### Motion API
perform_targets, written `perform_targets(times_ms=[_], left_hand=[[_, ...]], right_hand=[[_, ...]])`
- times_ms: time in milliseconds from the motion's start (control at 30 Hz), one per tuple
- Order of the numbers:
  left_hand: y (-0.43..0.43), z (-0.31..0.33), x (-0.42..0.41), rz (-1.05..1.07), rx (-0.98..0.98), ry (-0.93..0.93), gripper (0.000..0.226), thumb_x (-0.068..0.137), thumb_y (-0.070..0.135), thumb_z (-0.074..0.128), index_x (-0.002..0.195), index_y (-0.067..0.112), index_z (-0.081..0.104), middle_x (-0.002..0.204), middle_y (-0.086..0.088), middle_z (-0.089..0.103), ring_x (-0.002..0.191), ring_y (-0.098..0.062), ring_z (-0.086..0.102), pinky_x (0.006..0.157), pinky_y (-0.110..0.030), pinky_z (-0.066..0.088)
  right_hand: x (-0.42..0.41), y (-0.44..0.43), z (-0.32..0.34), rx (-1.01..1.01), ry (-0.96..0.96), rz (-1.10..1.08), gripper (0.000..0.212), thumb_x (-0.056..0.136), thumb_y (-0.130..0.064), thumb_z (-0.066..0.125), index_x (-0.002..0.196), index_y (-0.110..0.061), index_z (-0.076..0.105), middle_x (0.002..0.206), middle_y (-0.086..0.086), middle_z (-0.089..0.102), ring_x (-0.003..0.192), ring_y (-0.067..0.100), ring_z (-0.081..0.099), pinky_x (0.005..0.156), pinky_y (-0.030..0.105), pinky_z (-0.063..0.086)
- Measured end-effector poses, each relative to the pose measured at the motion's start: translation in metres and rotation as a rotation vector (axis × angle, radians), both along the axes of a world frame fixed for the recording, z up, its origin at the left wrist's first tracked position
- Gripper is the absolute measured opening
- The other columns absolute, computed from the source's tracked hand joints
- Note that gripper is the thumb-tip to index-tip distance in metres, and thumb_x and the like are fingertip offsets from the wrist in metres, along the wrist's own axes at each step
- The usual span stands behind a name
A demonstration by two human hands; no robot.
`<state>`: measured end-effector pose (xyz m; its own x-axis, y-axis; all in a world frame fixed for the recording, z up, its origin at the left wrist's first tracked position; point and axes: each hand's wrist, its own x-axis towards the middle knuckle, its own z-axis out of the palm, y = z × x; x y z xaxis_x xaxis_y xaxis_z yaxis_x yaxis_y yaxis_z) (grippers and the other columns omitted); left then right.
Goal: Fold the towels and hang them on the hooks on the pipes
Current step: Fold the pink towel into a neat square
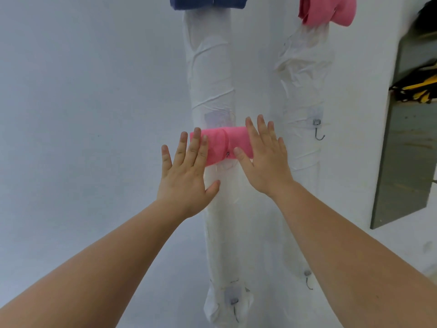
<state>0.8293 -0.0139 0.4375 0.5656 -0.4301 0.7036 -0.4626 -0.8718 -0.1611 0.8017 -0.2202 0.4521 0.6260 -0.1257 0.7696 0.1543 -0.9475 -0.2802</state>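
A folded pink towel [221,144] hangs on a hook at mid-height on the left white-wrapped pipe [212,79]; the hook's tip pokes out at its lower middle. My left hand [186,171] is spread flat with its fingertips over the towel's left end. Over the towel's right end lies my right hand [264,159], also spread flat. Neither hand grips anything. A dark blue towel [208,2] hangs at the top of the same pipe. Another pink towel [327,9] hangs at the top of the right pipe [305,74].
Bare metal hooks: one mid-height on the right pipe [318,130], one lower on it [308,280], one low on the left pipe [234,306]. A grey panel [402,166] and yellow-black straps [413,89] sit at the right. White wall fills the left.
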Motion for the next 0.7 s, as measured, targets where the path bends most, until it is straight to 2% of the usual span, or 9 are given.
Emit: perform_targets(times_ms=[133,200,300,500,600,700], left_hand=[[0.018,-0.014,-0.022,-0.088,-0.06,0.116,0.095,0.098,0.056,0.041,0.158,0.021,-0.022,0.167,-0.002,-0.029,0.155,-0.027,-0.022,0.125,-0.056,-0.008],[0.027,-0.026,-0.035,-0.165,-0.118,0.165,0.093,0.097,0.053,0.047,0.161,0.022,-0.014,0.169,-0.003,-0.021,0.157,-0.029,-0.011,0.126,-0.054,-0.002],[0.042,-0.052,-0.054,-0.284,-0.139,0.244,0.09,0.095,0.053,0.052,0.163,0.024,0.0,0.171,-0.005,-0.007,0.157,-0.03,0.003,0.126,-0.053,0.006],[0.077,-0.134,-0.086,-0.483,-0.105,0.479,0.084,0.091,0.054,0.058,0.16,0.025,0.02,0.17,-0.006,0.007,0.153,-0.031,0.016,0.124,-0.049,0.016],[0.086,-0.183,-0.115,-0.561,-0.024,0.614,0.083,0.086,0.059,0.051,0.158,0.024,0.029,0.169,-0.01,0.014,0.15,-0.035,0.023,0.12,-0.051,0.024],[0.085,-0.224,-0.155,-0.622,0.066,0.768,0.087,0.079,0.062,0.046,0.156,0.024,0.032,0.168,-0.012,0.019,0.149,-0.036,0.027,0.12,-0.049,0.026]], right_hand=[[-0.041,0.018,-0.02,0.057,0.013,-0.009,0.075,0.099,-0.047,0.048,0.16,-0.034,0.008,0.17,0.0,-0.002,0.156,0.022,-0.002,0.125,0.05,0.009],[-0.062,0.032,-0.036,0.073,0.041,-0.033,0.074,0.095,-0.04,0.055,0.158,-0.032,0.018,0.169,0.001,0.005,0.156,0.022,0.005,0.125,0.047,0.013],[-0.095,0.058,-0.067,0.094,0.124,-0.1,0.07,0.093,-0.042,0.059,0.154,-0.034,0.027,0.168,-0.001,0.01,0.154,0.02,0.011,0.122,0.043,0.016],[-0.172,0.101,-0.157,0.169,0.386,-0.285,0.064,0.093,-0.045,0.059,0.151,-0.034,0.034,0.168,0.0,0.01,0.153,0.023,0.014,0.122,0.041,0.018],[-0.228,0.117,-0.206,0.253,0.537,-0.383,0.064,0.091,-0.045,0.063,0.149,-0.031,0.039,0.167,0.002,0.013,0.152,0.025,0.019,0.122,0.042,0.023],[-0.296,0.131,-0.247,0.351,0.697,-0.46,0.062,0.093,-0.043,0.063,0.15,-0.03,0.039,0.168,0.003,0.012,0.153,0.024,0.016,0.122,0.039,0.021]])
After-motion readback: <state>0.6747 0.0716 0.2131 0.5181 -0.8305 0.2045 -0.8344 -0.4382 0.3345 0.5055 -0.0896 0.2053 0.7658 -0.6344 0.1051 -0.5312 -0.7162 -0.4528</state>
